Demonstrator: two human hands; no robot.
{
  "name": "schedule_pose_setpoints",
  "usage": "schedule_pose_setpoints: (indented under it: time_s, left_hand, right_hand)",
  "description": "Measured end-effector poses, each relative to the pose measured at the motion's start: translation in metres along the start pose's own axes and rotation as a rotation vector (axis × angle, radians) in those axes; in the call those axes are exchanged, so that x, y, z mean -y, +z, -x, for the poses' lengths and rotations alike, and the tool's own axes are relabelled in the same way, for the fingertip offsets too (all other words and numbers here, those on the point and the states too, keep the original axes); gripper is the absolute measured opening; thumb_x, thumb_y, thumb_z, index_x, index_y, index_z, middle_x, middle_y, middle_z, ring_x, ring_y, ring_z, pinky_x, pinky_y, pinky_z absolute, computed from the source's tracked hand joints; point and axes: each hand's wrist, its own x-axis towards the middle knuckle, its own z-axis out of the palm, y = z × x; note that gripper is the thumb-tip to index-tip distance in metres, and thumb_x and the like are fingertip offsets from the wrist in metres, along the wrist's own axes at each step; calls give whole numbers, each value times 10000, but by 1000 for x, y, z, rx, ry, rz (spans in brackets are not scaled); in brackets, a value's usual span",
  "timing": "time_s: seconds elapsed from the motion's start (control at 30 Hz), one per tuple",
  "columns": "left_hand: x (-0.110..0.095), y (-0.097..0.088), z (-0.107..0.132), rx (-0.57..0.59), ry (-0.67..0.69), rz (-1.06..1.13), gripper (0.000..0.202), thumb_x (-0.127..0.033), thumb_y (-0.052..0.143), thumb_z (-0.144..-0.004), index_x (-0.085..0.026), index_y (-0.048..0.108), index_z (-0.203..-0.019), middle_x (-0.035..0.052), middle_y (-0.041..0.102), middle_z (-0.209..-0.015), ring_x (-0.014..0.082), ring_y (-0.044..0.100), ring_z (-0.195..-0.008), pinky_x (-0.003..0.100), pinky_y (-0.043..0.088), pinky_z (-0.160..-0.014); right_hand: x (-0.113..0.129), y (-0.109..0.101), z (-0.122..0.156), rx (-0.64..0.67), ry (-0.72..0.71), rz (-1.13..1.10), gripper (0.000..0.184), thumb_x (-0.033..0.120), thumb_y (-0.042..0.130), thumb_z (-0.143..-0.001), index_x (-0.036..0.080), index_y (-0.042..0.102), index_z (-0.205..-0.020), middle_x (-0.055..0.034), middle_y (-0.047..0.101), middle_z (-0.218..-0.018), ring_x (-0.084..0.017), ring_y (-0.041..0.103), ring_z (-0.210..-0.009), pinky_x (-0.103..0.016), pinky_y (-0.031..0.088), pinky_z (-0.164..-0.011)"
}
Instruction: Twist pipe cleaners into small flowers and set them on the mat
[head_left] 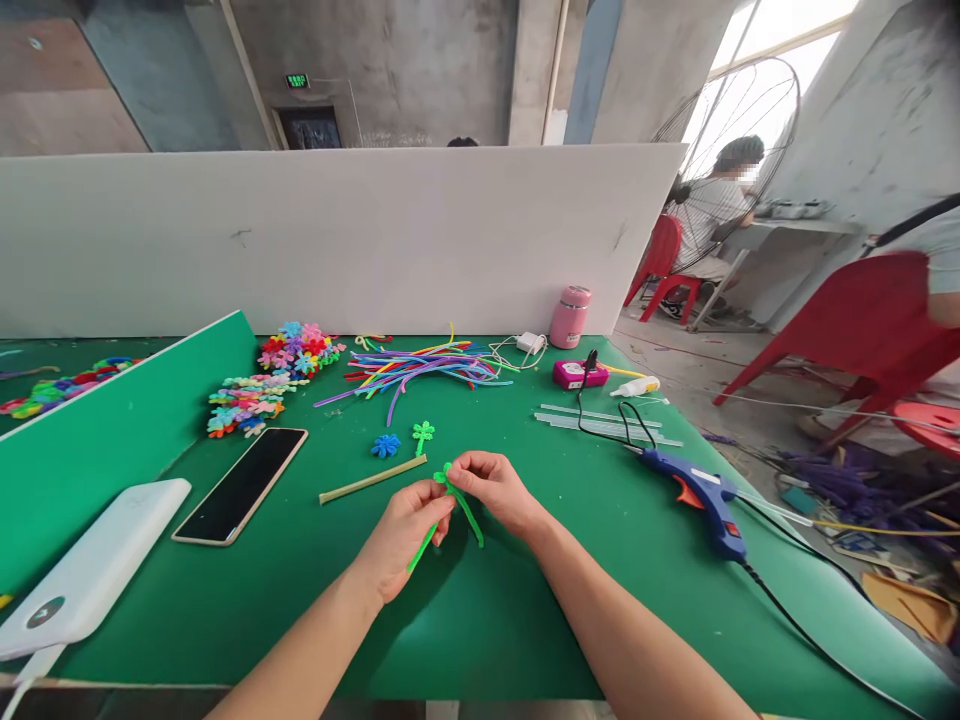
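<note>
Both my hands meet over the green table (525,620), pinching one bright green pipe cleaner (466,512). My left hand (409,535) is closed on its lower stem, which sticks out toward me. My right hand (491,487) pinches the looped top end. Just beyond my fingers lie an olive-green straight stick (372,479), a small blue pipe-cleaner flower (385,446) and a small green flower on a stem (423,434).
A blue glue gun (701,495) with black cord lies right; clear glue sticks (600,420) beyond it. Loose coloured pipe cleaners (420,368) and finished flowers (270,385) lie at the back. A phone (240,485) and white power bank (94,565) sit left. A person sits far right.
</note>
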Motion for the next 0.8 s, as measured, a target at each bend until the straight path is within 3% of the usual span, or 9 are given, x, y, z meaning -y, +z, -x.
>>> schedule_pose_setpoints:
  time_s: [0.1, 0.27, 0.47, 0.67, 0.8]
  left_hand:
    - [4, 1, -2, -71, 87, -87, 161, -299, 610, -697, -148, 556, -700, -63, 419, -524, 71, 350, -485, 216, 274, -473]
    - [6, 0, -7, -101, 111, -148, 265, -347, 610, -696, -143, 520, -552, -65, 371, -464, 72, 309, -470, 227, 220, -466]
    - [-3, -2, -11, 39, 12, -106, 255, -353, 650, -647, -145, 541, -549, -64, 376, -437, 73, 324, -455, 232, 244, -485]
    - [-11, -12, -12, 185, -109, -57, 257, -327, 688, -614, -153, 526, -518, -64, 391, -426, 68, 336, -432, 239, 228, -484]
    - [-13, -19, -14, 207, -116, -56, 266, -323, 700, -608, -144, 530, -509, -65, 396, -448, 59, 329, -431, 238, 209, -474]
  right_hand:
    - [-2, -1, -2, -37, -23, 7, 279, 396, 658, -646, 140, 557, -600, 64, 441, -527, -59, 323, -501, -209, 247, -507]
    - [-2, 1, -2, -28, -38, 18, 310, 429, 650, -642, 142, 538, -605, 65, 420, -528, -61, 303, -498, -210, 228, -495]
    - [0, -5, -3, 13, -45, 50, 320, 430, 662, -629, 142, 528, -593, 59, 414, -530, -66, 308, -500, -214, 225, -493]
    - [6, -12, -2, 132, -35, 220, 336, 456, 624, -667, 141, 532, -597, 58, 383, -518, -69, 287, -501, -215, 220, -481]
    - [8, -10, -5, 137, -14, 257, 343, 461, 631, -657, 138, 534, -591, 62, 369, -508, -64, 273, -495, -212, 217, -471]
